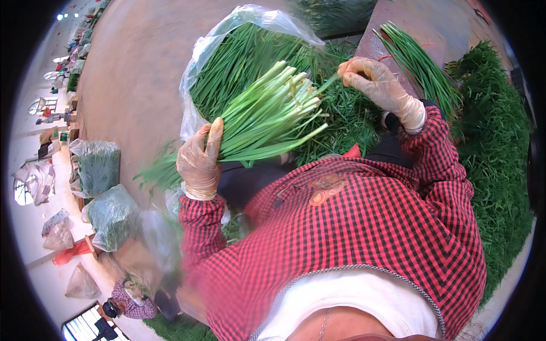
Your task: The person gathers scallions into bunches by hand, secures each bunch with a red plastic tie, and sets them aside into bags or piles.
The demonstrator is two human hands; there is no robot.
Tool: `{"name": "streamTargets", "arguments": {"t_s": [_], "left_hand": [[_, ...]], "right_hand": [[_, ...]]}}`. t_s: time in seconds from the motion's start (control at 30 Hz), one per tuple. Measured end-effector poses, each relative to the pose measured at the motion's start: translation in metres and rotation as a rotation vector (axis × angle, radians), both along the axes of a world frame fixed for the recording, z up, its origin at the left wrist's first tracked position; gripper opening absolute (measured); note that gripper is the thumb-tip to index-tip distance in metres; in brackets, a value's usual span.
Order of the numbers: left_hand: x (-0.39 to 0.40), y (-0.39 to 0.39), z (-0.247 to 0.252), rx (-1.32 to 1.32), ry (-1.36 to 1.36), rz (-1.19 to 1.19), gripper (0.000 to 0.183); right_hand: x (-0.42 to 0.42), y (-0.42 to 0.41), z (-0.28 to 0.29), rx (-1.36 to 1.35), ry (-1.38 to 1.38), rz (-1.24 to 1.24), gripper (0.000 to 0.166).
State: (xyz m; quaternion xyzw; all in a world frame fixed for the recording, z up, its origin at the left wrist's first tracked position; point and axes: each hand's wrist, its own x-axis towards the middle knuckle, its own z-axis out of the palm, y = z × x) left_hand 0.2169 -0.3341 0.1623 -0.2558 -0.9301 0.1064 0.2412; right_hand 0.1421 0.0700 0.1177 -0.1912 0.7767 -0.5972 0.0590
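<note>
My left hand (200, 160), in a thin translucent glove, is closed round a bunch of garlic chives (264, 115). Their pale cut ends fan out to the upper right, and the green leaf tips hang past the wrist at the left. My right hand (377, 85), gloved too, pinches a green leaf (327, 86) between thumb and fingers, just beyond the pale ends. Whether that leaf is still part of the bunch is unclear. Below and behind the bunch, a clear plastic bag (187, 93) stands wide at the mouth, filled with long green leaves (226, 64).
Loose green trimmings (341, 123) lie between my knees. A bundle of chives (420, 64) rests on a reddish board (379, 38) at upper right. Heaped greens (495, 170) line my right side. Wrapped bales (98, 166) and another person (132, 300) are at the left.
</note>
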Motion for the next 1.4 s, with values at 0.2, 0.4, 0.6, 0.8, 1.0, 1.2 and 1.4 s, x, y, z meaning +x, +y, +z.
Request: {"name": "streamTargets", "arguments": {"t_s": [0.2, 0.4, 0.6, 0.8, 1.0, 1.2, 1.4], "left_hand": [[-0.007, 0.013, 0.0, 0.022, -0.017, -0.077, 0.076], [-0.008, 0.017, 0.002, -0.019, -0.033, -0.041, 0.076], [0.0, 0.009, -0.002, -0.037, 0.009, -0.077, 0.052], [0.001, 0.005, 0.002, -0.038, 0.071, -0.146, 0.044], [0.003, 0.004, 0.007, -0.067, 0.106, -0.175, 0.045], [0.005, 0.002, 0.009, -0.071, 0.106, -0.187, 0.047], [0.003, 0.006, 0.019, -0.092, 0.07, -0.241, 0.048]], "right_hand": [[0.013, -0.039, 0.019, 0.021, -0.037, 0.041, 0.043], [0.001, -0.063, -0.014, 0.247, -0.009, -0.091, 0.034], [0.016, -0.041, -0.017, -0.229, -0.467, -0.098, 0.019], [-0.012, 0.035, -0.064, 1.058, -0.278, -0.013, 0.034], [-0.007, -0.018, -0.018, -0.029, -0.485, 0.379, 0.05], [-0.001, -0.035, -0.007, 0.06, -0.489, 0.269, 0.025], [-0.042, 0.004, -0.024, 0.201, -0.002, -0.018, 0.033]]}}
